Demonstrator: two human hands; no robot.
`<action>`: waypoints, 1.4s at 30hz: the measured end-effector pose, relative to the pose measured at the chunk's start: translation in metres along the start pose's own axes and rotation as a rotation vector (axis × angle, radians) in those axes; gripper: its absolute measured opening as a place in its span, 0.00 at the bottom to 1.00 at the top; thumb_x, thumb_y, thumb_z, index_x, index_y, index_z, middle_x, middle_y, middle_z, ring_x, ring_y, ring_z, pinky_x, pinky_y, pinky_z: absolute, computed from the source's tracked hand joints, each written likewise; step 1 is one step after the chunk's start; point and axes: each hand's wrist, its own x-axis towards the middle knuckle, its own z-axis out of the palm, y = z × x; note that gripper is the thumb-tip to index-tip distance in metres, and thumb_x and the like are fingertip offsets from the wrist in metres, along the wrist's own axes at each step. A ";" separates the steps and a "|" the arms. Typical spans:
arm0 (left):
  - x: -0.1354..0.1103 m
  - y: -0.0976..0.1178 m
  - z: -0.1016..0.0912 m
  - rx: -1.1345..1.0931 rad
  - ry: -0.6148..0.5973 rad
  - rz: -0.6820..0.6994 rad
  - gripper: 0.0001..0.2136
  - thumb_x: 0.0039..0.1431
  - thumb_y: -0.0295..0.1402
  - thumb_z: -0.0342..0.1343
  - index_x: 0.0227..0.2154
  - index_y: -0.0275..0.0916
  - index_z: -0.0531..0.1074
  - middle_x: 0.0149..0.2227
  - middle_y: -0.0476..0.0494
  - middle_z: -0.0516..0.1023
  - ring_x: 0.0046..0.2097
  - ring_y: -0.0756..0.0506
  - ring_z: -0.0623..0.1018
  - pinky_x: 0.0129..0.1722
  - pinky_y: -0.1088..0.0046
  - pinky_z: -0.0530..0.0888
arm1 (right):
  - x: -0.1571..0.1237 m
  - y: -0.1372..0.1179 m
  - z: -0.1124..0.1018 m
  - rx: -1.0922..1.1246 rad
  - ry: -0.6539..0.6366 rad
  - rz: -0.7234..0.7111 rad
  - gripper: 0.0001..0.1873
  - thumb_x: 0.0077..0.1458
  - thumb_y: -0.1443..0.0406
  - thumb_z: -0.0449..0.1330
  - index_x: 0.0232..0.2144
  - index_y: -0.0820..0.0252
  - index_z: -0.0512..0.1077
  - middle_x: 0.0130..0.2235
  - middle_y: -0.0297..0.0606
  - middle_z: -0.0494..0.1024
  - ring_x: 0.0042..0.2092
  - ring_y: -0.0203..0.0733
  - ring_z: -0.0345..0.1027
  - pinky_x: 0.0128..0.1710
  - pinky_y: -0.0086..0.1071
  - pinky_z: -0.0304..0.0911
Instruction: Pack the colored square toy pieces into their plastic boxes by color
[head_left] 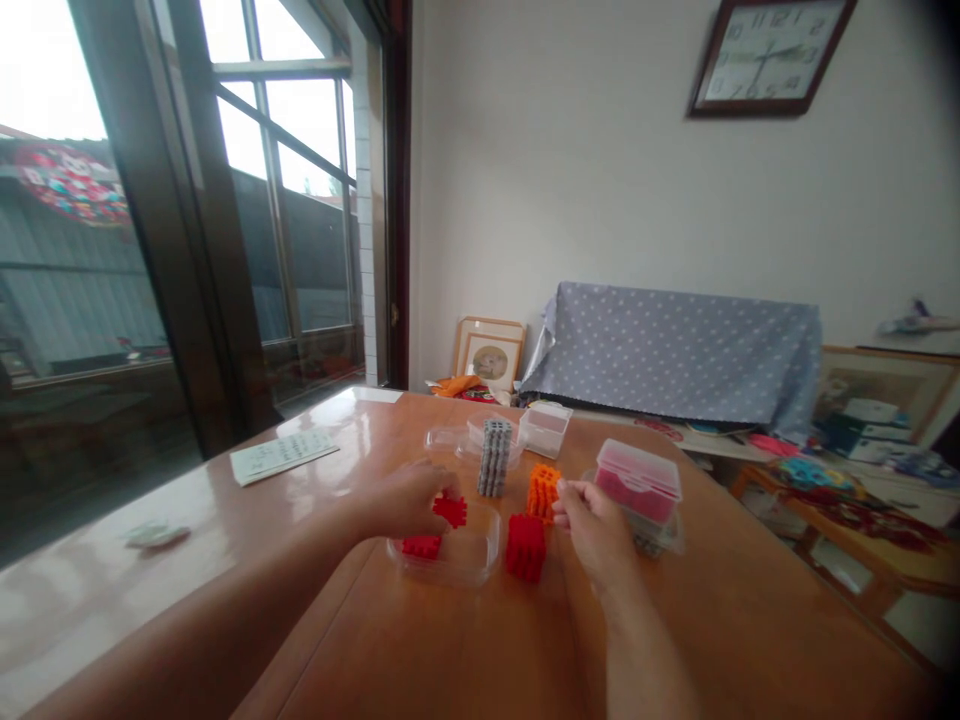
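Note:
My left hand (420, 497) is over a clear plastic tub (469, 572), its fingers pinched on a red interlocking piece (451, 511) with a notched edge. More red pieces (421, 546) lie inside that tub at its left. Just right of the tub stands a short stack of red pieces (526, 549). Behind it is an orange stack (542, 492) of similar notched pieces. The fingers of my right hand (594, 525) are closed at the orange stack's right side; whether they grip it I cannot tell. A taller grey stack (495, 460) stands farther back.
At right, a lidded clear box (637, 482) with pink contents sits on another container. Clear tubs and lids (546, 430) lie behind the grey stack. Paper sheets (285, 455) and a small packet (156, 535) are on the table's left. A side table (862, 510) holds coloured items.

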 end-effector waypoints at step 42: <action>-0.009 0.012 0.005 0.203 -0.182 0.046 0.16 0.52 0.22 0.55 0.32 0.52 0.83 0.42 0.46 0.79 0.48 0.40 0.72 0.49 0.64 0.65 | 0.002 0.007 -0.002 -0.053 -0.035 0.011 0.27 0.57 0.44 0.59 0.40 0.61 0.75 0.34 0.41 0.81 0.34 0.45 0.75 0.38 0.38 0.69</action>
